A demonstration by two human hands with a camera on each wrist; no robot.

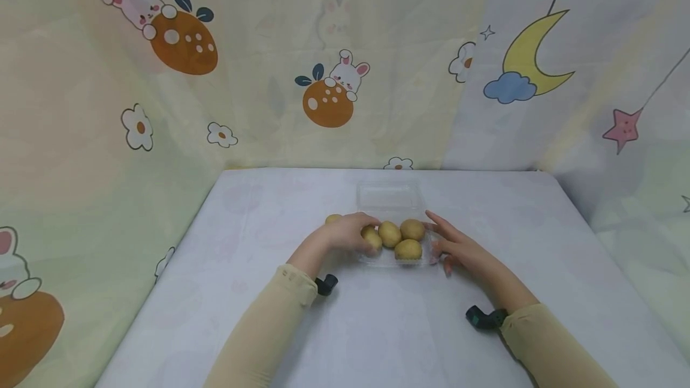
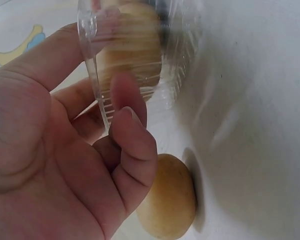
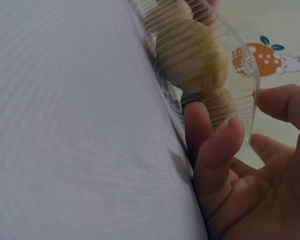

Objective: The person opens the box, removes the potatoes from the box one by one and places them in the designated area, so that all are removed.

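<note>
A clear plastic clamshell container (image 1: 385, 262) holds several yellowish potatoes (image 1: 408, 249). My left hand (image 1: 347, 232) curves over its left end. Its thumb and fingers lie round the leftmost potato (image 1: 372, 238), seen through the plastic in the left wrist view; part of that grasp is hidden. Another potato (image 2: 167, 195) lies on the table outside the container, beside the left hand's curled fingers. At the container's right end, my right hand (image 1: 460, 250) has its fingers spread. In the right wrist view its fingertips touch the plastic rim (image 3: 255, 75).
The container's lid (image 1: 389, 195) lies folded back on the far side. A white cloth covers the table (image 1: 377, 328). Printed fabric (image 1: 259, 94) with rabbits, flowers and a moon hangs behind and at the sides. A dark wrist camera (image 1: 485, 318) sits on the right wrist.
</note>
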